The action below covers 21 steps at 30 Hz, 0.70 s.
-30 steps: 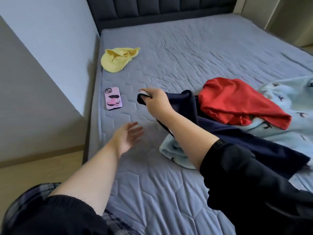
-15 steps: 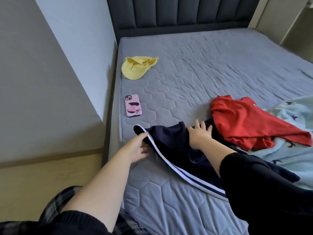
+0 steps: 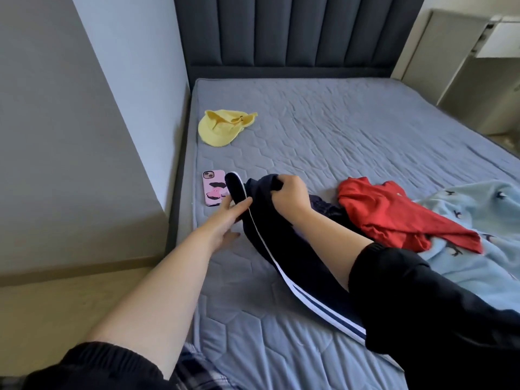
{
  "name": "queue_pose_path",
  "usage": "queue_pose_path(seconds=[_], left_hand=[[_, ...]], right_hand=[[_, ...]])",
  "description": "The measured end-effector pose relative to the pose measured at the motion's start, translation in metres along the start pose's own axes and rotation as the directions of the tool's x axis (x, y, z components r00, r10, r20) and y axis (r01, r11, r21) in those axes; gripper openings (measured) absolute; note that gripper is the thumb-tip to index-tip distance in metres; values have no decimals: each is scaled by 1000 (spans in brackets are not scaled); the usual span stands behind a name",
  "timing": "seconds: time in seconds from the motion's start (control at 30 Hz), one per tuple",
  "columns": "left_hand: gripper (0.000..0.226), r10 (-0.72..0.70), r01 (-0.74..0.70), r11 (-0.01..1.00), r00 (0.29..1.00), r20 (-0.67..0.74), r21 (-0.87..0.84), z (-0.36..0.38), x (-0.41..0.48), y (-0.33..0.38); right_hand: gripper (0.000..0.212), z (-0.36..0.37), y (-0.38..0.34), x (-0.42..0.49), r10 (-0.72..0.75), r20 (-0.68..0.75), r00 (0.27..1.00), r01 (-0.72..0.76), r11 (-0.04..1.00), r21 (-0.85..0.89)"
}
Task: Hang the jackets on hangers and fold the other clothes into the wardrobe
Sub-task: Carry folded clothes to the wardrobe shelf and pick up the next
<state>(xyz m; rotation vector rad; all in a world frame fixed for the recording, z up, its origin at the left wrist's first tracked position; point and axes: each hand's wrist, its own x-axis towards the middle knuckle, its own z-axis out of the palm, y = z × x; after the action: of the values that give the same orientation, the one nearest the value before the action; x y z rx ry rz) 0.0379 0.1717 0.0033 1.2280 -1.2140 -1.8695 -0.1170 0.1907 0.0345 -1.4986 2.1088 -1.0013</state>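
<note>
A navy garment with white side stripes [image 3: 270, 237] lies across the grey mattress [image 3: 351, 136] near its left edge. My right hand [image 3: 291, 197] grips a bunched fold of it at the upper end, lifted a little off the bed. Straight fingers of my left hand [image 3: 229, 218] rest against the striped edge just left of that. A red garment [image 3: 394, 212] lies crumpled to the right, on top of a light blue patterned garment [image 3: 478, 226].
A pink phone [image 3: 212, 188] lies on the mattress close to my left hand. A yellow cap [image 3: 222, 126] sits farther back near the left edge. A dark padded headboard [image 3: 295, 32] and a wall bound the bed; wooden floor lies at the left.
My right hand has gone from lying flat on the navy garment to gripping a fold and raising it. My left hand has slid up along the striped edge.
</note>
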Motion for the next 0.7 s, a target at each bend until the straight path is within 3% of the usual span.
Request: queue_pose_path(seconds=[0.1, 0.2, 0.3, 0.43, 0.53, 0.6, 0.7], left_hand=[[43, 134, -126, 988, 987, 93, -94, -9, -12, 22], [57, 287, -258, 944, 949, 127, -204, -11, -29, 47], [40, 370, -351, 892, 929, 15, -286, -22, -50, 76], [21, 350, -381, 878, 924, -153, -289, -62, -72, 99], [19, 182, -250, 947, 936, -302, -204, -99, -70, 81], [38, 37, -83, 991, 921, -387, -104, -120, -62, 53], [29, -126, 187, 980, 847, -516, 67, -134, -48, 1]], right_hand=[[9, -11, -41, -5, -72, -3, 997, 72, 995, 74], [27, -19, -94, -10, -159, -36, 987, 163, 974, 160], [31, -31, -151, -13, -252, -71, 965, 261, 915, 308], [3, -33, -204, -17, -397, 27, 917, 334, 805, 491], [20, -13, -199, -15, -372, 200, 906, 275, 878, 391], [38, 5, -171, -11, -241, 308, 921, 157, 949, 273], [47, 29, -106, -6, 6, 423, 906, -54, 993, 102]])
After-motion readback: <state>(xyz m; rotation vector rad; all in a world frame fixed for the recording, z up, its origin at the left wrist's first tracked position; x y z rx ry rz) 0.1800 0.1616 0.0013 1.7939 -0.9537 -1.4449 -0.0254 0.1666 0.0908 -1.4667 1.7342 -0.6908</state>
